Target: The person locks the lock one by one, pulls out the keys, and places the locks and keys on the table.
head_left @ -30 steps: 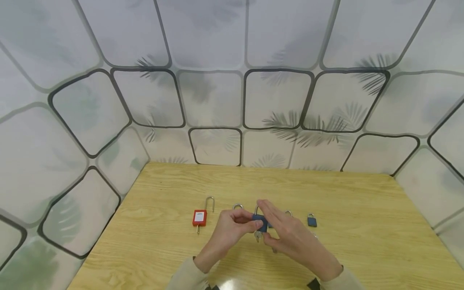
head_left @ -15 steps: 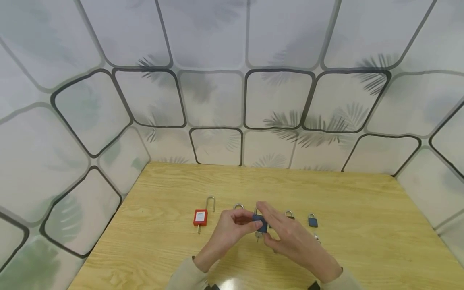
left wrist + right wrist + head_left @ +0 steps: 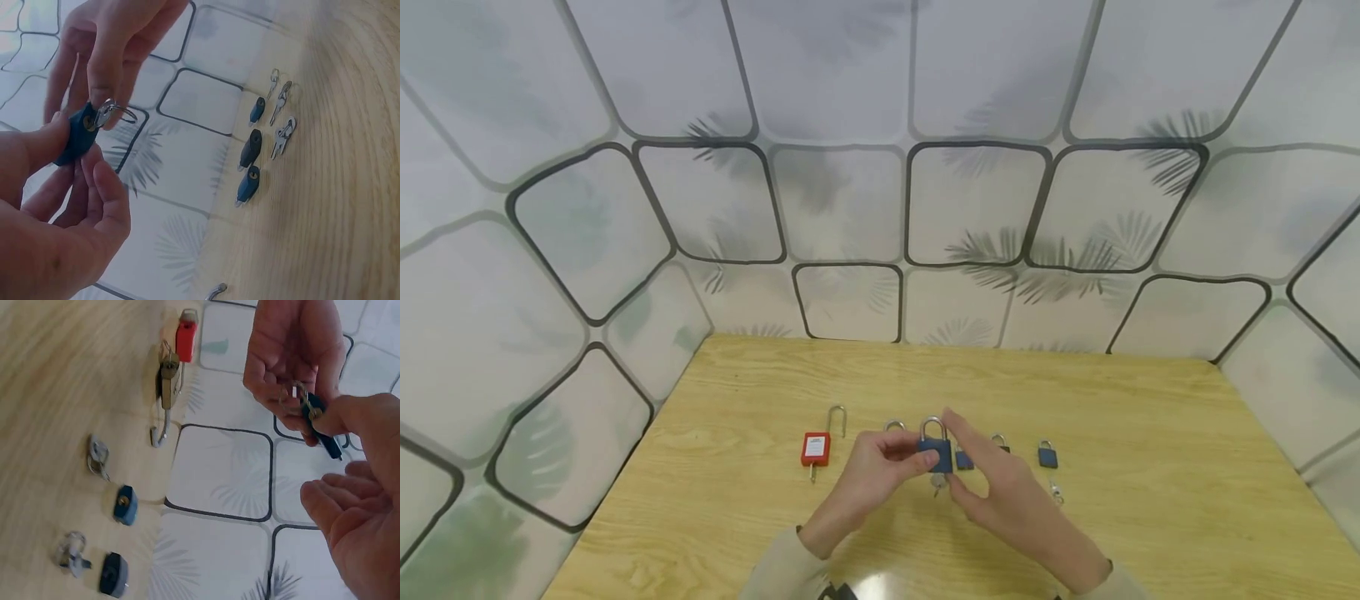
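My left hand (image 3: 872, 475) pinches a blue padlock (image 3: 936, 456) by its body, thumb in front, over the table. Its silver shackle (image 3: 934, 422) points up, both legs reaching the body. From the keyhole at the bottom hangs a key (image 3: 105, 114) on a ring. Close by on the right is my right hand (image 3: 1011, 492), index finger stretched up beside the shackle. In the right wrist view the right thumb (image 3: 340, 412) lies at the keyhole end of the padlock, the other fingers loose and apart from it.
A red padlock (image 3: 816, 448) with its shackle raised lies at the left. A brass padlock (image 3: 167, 381) lies near it, mostly hidden by my left hand in the head view. Blue padlock (image 3: 964, 459), black padlock (image 3: 250, 150), small blue padlock (image 3: 1047, 455) and keys (image 3: 1056, 492) lie rightward.
My right hand has drawn slightly right, off the shackle, which now shows in full. The held padlock has turned more face-on, and my left hand still pinches it.
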A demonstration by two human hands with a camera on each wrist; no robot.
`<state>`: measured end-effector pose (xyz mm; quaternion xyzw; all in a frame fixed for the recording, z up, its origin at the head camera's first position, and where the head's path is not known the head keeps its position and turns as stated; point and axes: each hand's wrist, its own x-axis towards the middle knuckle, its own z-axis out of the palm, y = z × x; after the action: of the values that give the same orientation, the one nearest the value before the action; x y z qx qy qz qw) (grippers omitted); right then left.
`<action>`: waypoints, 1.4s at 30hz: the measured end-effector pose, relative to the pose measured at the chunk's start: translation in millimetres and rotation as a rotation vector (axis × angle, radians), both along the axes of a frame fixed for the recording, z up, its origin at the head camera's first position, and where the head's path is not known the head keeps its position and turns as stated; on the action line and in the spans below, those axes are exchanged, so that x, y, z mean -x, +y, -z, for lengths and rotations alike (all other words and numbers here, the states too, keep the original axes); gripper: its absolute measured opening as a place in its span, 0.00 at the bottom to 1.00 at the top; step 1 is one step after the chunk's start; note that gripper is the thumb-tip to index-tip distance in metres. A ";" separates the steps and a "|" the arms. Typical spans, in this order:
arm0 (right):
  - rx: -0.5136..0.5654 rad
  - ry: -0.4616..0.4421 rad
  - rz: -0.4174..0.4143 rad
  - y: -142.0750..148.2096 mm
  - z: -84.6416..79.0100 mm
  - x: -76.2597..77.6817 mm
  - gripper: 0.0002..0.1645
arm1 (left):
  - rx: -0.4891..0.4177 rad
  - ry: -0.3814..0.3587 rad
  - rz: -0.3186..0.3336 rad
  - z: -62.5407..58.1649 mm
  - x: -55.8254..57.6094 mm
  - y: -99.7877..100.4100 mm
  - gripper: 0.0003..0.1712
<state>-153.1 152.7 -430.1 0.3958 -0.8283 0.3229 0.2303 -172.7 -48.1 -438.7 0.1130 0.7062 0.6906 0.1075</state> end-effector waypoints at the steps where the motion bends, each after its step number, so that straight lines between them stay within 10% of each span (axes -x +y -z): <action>1: 0.036 -0.026 0.021 -0.8 1.4 -1.5 0.47 | -0.005 -0.006 -0.011 0.3 0.1 0.1 0.14; 15: 0.472 -0.844 0.140 -16.4 13.2 -22.3 0.09 | 0.013 -0.004 -0.065 -1.0 1.5 1.1 0.16; 42: 0.538 -0.897 0.138 -27.0 16.6 -22.4 0.07 | -0.060 -0.023 -0.058 2.3 0.9 6.1 0.16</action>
<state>-130.7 125.7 -446.7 0.0903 -0.7576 0.6457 -0.0325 -173.5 -41.9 -441.0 0.0877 0.6869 0.7155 0.0922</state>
